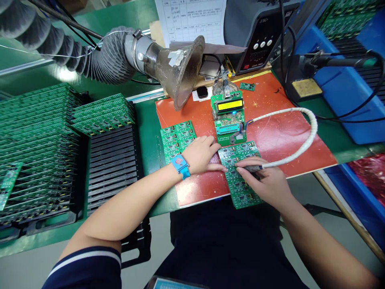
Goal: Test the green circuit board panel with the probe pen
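My right hand (pixel 270 182) grips a dark probe (pixel 255 168) at the end of a white-sleeved cable (pixel 311 136). Its tip meets or nearly meets a green circuit board panel (pixel 237 188), which overhangs the front edge of the red mat. My left hand (pixel 201 154), with a blue wrist strap, rests on the mat. Thumb and forefinger are spread apart, touching the panel's left side and upper corner. Under and behind this hand lies a second circuit board panel (pixel 177 136). Beyond the first panel sits a programmer board (pixel 230 138) with a lit yellow display, joined to the cable.
Black racks (pixel 111 168) of upright circuit boards stand at left. A fume hose with a clear funnel (pixel 180 68) hangs over the mat (pixel 288 144). Behind are a soldering station (pixel 258 36) and papers. At right are a soldering iron (pixel 343 61) and blue bins (pixel 349 104).
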